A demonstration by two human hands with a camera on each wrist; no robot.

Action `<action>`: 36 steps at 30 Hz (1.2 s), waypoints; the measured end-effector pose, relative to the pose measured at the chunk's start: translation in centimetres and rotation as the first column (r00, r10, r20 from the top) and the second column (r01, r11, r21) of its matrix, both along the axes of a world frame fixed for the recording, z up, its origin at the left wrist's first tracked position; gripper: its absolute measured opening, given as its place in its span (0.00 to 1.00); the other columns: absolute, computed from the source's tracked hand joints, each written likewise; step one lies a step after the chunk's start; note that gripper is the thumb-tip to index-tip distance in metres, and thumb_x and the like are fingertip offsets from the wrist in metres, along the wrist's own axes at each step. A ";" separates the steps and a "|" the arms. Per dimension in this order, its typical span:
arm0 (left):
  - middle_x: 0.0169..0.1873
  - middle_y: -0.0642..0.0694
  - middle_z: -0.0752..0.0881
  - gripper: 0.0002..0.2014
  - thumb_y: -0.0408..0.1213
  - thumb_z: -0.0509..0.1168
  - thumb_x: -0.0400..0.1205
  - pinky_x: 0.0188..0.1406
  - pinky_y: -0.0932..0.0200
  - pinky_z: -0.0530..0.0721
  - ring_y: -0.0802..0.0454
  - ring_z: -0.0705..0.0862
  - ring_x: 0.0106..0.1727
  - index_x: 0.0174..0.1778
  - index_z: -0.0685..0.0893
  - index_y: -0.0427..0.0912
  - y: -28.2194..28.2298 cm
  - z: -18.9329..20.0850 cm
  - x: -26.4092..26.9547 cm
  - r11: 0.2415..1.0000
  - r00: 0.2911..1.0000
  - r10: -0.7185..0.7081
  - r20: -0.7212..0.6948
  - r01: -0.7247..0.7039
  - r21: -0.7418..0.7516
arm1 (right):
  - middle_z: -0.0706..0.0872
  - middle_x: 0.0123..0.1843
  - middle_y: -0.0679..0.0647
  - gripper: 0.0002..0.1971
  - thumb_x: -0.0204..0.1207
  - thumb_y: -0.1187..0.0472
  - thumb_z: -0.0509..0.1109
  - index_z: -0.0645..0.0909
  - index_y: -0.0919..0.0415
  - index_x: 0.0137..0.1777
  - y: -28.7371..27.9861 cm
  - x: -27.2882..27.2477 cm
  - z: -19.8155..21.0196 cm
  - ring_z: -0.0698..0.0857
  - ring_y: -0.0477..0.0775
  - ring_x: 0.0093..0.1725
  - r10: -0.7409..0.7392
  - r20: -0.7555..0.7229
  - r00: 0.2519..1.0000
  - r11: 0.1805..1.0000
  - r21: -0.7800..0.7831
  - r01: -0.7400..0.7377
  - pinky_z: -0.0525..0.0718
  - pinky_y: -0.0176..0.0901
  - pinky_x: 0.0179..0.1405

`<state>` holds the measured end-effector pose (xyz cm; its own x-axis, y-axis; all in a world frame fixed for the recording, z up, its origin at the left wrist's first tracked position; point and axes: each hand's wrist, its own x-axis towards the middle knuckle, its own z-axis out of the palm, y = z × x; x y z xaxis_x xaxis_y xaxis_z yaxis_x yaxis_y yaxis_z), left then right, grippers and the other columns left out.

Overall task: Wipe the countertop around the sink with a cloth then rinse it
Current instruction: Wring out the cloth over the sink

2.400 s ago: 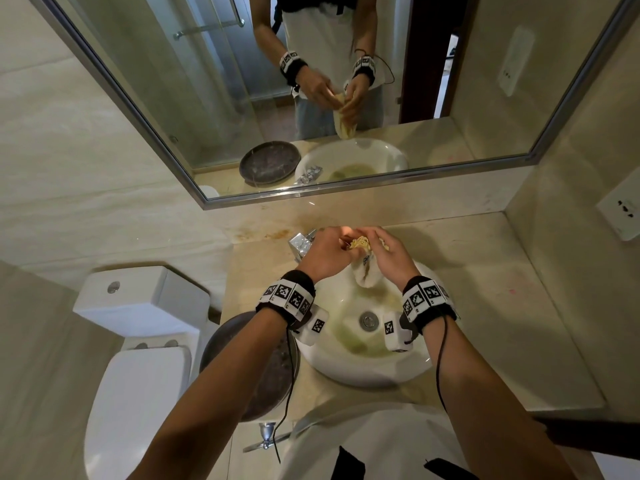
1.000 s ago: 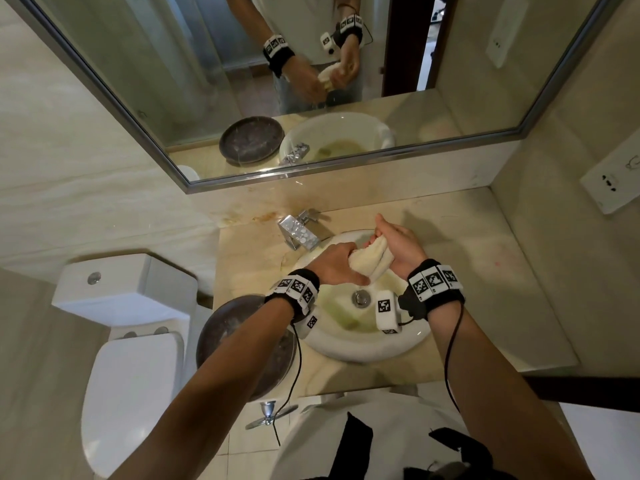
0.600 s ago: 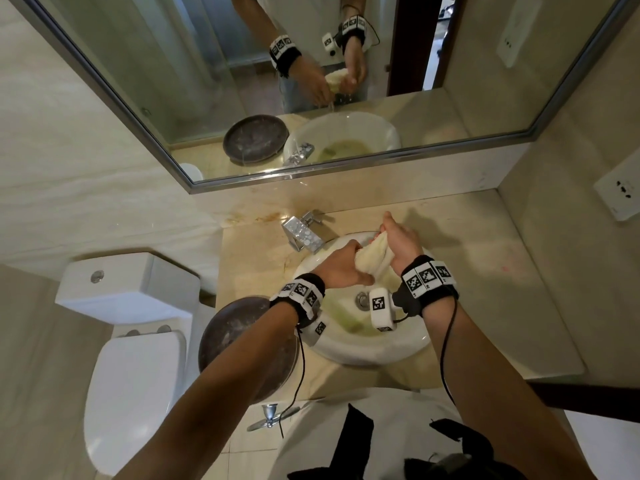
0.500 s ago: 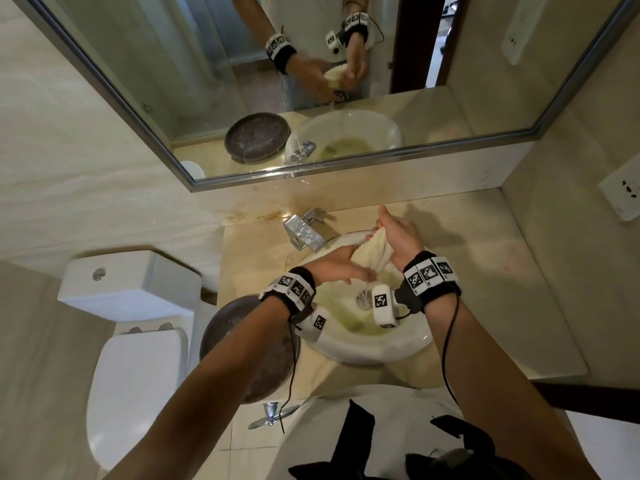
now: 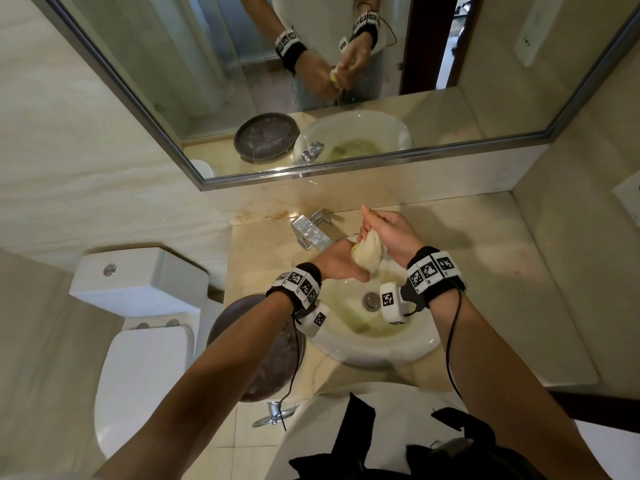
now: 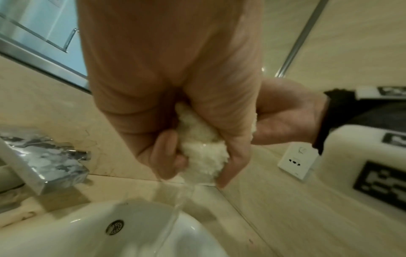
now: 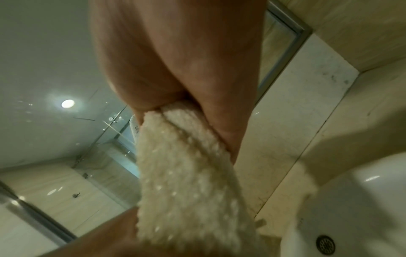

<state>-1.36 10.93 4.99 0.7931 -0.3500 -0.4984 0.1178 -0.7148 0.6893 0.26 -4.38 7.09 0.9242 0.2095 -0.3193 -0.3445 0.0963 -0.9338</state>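
Observation:
A pale, wet cloth (image 5: 370, 252) is twisted between both hands above the white sink bowl (image 5: 408, 348). My left hand (image 5: 341, 263) grips its lower end and my right hand (image 5: 384, 228) grips its upper end. In the left wrist view the cloth (image 6: 201, 144) bulges out of my curled left fingers (image 6: 164, 153), and water runs from it down into the sink bowl (image 6: 66, 231). The right wrist view shows the cloth (image 7: 186, 173) as a wrung rope leaving my right palm. The beige countertop (image 5: 502, 271) surrounds the bowl.
A chrome faucet (image 5: 310, 232) stands at the back left of the bowl. A dark round dish (image 5: 273, 368) sits on the counter's left end, beside a white toilet (image 5: 138, 341). A mirror (image 5: 311, 81) hangs above, and a wall socket (image 6: 296, 161) is on the right wall.
Both hands have come back from under the faucet to over the bowl and keep twisting the cloth. My right hand has risen above my left, and water is being squeezed out.

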 end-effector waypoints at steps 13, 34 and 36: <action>0.48 0.48 0.86 0.30 0.51 0.75 0.63 0.49 0.45 0.87 0.48 0.85 0.48 0.59 0.79 0.44 -0.7 -3.0 -0.9 0.991 0.990 0.002 0.144 -0.021 0.134 | 0.84 0.28 0.57 0.22 0.84 0.48 0.68 0.79 0.61 0.32 0.7 -0.3 -2.5 0.86 0.59 0.36 -0.220 -0.046 0.974 0.970 -0.112 0.214 0.87 0.60 0.54; 0.64 0.50 0.83 0.44 0.53 0.83 0.66 0.63 0.50 0.82 0.51 0.82 0.61 0.75 0.72 0.44 0.4 -1.3 -0.7 0.994 0.988 -0.094 0.126 0.086 0.070 | 0.81 0.52 0.58 0.22 0.82 0.37 0.63 0.76 0.58 0.55 -1.7 0.3 -2.2 0.80 0.59 0.53 0.434 0.150 0.889 0.559 -0.818 -0.135 0.80 0.56 0.57; 0.56 0.51 0.84 0.40 0.57 0.82 0.64 0.56 0.47 0.85 0.51 0.84 0.55 0.67 0.75 0.46 0.3 -1.7 -0.8 0.992 0.988 -0.079 0.129 0.065 0.110 | 0.82 0.50 0.58 0.18 0.82 0.37 0.61 0.74 0.53 0.51 -2.2 0.1 -2.8 0.81 0.60 0.53 0.433 0.152 0.888 0.551 -0.824 -0.128 0.80 0.55 0.55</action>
